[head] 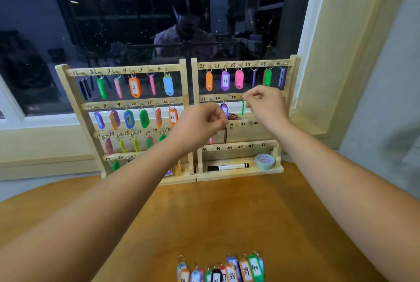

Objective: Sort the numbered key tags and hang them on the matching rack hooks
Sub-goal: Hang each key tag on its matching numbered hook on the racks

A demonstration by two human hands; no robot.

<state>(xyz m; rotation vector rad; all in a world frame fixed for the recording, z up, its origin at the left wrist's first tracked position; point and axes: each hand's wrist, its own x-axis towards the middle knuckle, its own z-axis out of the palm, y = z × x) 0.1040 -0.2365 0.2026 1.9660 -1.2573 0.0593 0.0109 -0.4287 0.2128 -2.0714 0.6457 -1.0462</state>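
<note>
In the head view, two wooden racks are seen side by side at the far edge of a table (pixel 227 213), against a dark window (pixel 136 20): a left rack (pixel 68 86) and a right rack (pixel 292 77). Six tags are counted on each of the left rack's top two rows. Five are visible on its third row, and the rest of that rack is hidden by the left forearm. Six tags are counted on the right rack's top row. On its second row are a purple tag (pixel 224 109) and a thin green tag (pixel 242 107). One black marker (pixel 228 166) and one round pale tin (pixel 264 161) lie on the right rack's base shelf.

A row of loose tags (pixel 231 276), roughly a dozen and overlapping, lies at the near edge of the table, well apart from both hands; 38, 39 and 40 can be read.

The left hand (pixel 200 125) is held at the right rack's third row, fingers curled, and a dark tag (pixel 225 136) is pinched at its fingertips and hangs below them. The right hand (pixel 266 102) is raised at the second row with fingers curled and fingertips together, just right of the green tag. Whether anything is pinched there cannot be told.
</note>
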